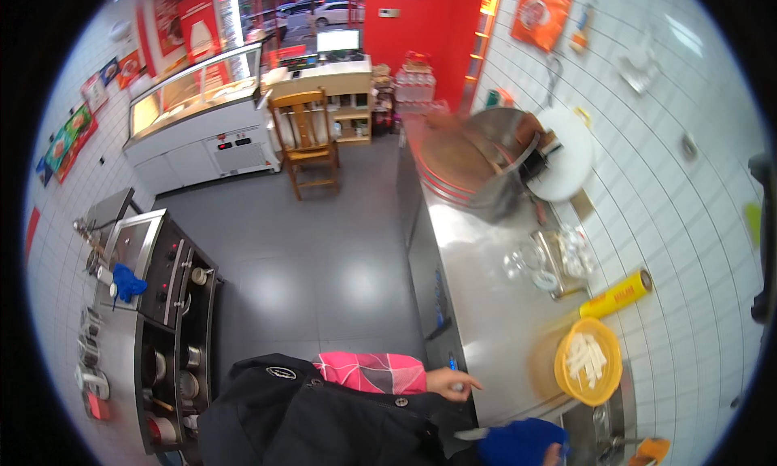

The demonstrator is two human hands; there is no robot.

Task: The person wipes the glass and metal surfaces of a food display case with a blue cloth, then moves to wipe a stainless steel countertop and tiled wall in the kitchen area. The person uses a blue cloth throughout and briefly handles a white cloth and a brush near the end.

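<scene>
My left hand (450,384), below a pink patterned sleeve (373,372), is over the near edge of the steel counter (485,308). Its index finger points out and the other fingers are curled; a small greyish spot shows among them, too unclear to name. At the bottom edge, part of my right hand (552,455) shows against a blue cloth or glove (519,443). Most of that hand is cut off, so its grip is hidden. Beyond it, a yellow plastic basket (563,378) holds white strips of food (586,360).
A sink (622,405) with a faucet (616,442) lies beside the basket. A yellow cling film roll (616,295), glass jars (531,253) and a large pot (507,193) line the wall. Across the floor stand a wooden chair (303,126) and a stove unit (164,278).
</scene>
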